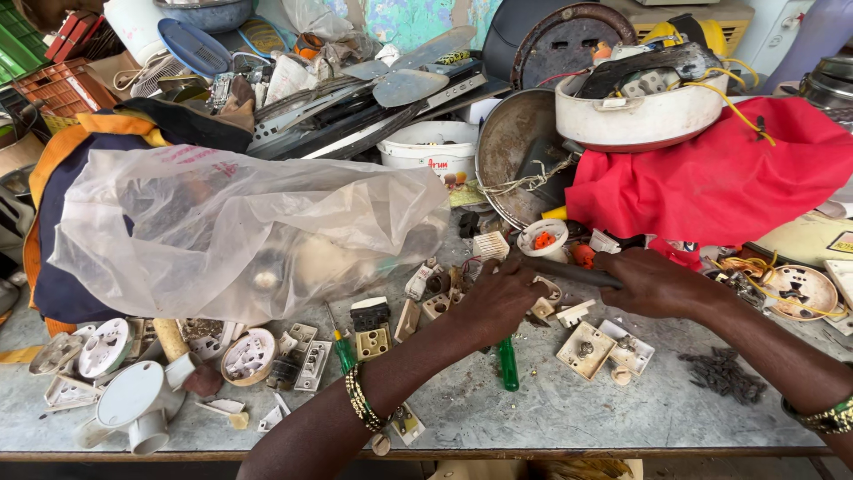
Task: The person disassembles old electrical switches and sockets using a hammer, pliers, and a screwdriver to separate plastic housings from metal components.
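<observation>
My left hand (498,302) is closed over a small part at the middle of the grey worktable (551,418); the part itself is hidden under the fingers. My right hand (653,283) grips the dark handle of a long tool (569,271) whose tip points left toward the left hand. A green-handled screwdriver (507,363) lies on the table just below my left hand. Around the hands lie several cream switch and socket parts, including a square socket plate (586,349) and a round white holder (543,238).
A large clear plastic bag (231,231) lies at the left. A red cloth (720,173), a white bowl of wires (640,116), a metal pan (515,151) and a white tub (435,147) stand behind. White round fittings (133,400) sit front left, dark screws (721,373) front right.
</observation>
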